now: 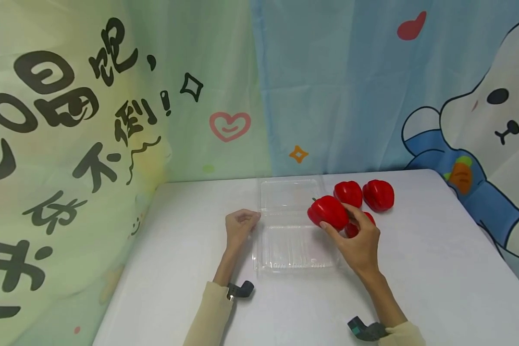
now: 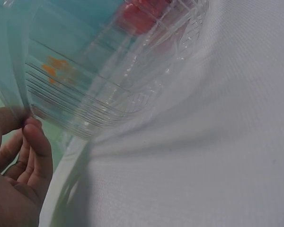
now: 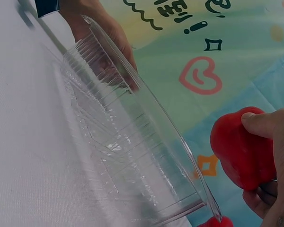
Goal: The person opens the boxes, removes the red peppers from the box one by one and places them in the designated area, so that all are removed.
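Observation:
A clear plastic clamshell box (image 1: 300, 247) lies opened out on the white table, its lid half (image 1: 290, 194) toward the back. With thumb and fingertips my left hand (image 1: 240, 226) pinches the box's left rim, as the left wrist view shows. My right hand (image 1: 360, 240) grips a red bell pepper (image 1: 327, 213) between thumb and fingers, held over the box's right side with its stem pointing left. In the right wrist view this pepper (image 3: 241, 146) appears beyond the box's edge, thumb (image 3: 255, 124) pressed on its skin. Another red pepper (image 1: 352, 230) is partly hidden behind my right hand.
Two more red bell peppers, one nearer the box (image 1: 348, 193) and one farther right (image 1: 378, 195), sit on the table at the back right. A printed curtain (image 1: 302, 86) hangs right behind the table's back edge. Each wrist wears a small dark camera.

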`<state>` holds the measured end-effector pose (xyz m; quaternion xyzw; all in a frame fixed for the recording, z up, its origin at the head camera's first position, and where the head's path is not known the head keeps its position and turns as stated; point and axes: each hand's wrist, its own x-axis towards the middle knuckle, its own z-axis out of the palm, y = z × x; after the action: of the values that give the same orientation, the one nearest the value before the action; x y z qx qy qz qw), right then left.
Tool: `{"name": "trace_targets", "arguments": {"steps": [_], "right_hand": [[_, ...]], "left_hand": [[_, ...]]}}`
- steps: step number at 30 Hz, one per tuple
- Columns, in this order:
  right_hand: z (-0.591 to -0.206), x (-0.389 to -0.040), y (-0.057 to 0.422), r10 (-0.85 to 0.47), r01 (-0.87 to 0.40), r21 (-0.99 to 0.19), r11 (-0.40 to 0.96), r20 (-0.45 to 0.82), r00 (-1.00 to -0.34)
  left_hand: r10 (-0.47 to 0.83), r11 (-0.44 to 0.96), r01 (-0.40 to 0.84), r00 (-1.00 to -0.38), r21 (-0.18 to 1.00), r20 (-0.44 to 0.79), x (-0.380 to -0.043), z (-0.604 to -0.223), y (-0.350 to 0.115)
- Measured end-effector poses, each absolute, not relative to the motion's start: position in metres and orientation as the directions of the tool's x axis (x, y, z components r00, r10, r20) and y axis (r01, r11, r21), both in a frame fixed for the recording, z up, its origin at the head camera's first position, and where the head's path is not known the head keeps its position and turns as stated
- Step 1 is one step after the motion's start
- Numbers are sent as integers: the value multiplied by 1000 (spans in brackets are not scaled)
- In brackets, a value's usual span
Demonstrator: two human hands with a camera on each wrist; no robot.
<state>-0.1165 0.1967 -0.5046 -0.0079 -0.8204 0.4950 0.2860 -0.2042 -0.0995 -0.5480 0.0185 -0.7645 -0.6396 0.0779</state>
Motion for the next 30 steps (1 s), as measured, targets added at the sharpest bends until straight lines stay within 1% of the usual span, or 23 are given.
{"name": "trace_targets", "arguments": {"steps": [6,14,19,24,30], "right_hand": [[-505,-115,200,323,-253,-821,512,457,-829],[-505,-114,203,330,-269,-805,528,487,-809],[-504,-113,205,363,-260,-801,539,500,-786],[-502,-112,209,393,-279,-799,534,526,-754],[-503,-109,213,434,-285,-800,528,543,-719]], "left_hand": [[-128,180,71,-987,981,95,-204,-549,-100],[-118,176,86,-987,981,108,-204,-548,-100],[-107,173,100,-987,980,120,-205,-547,-100],[-107,160,102,-987,982,120,-205,-547,-99],[-131,154,72,-987,985,93,-204,-548,-99]]}}
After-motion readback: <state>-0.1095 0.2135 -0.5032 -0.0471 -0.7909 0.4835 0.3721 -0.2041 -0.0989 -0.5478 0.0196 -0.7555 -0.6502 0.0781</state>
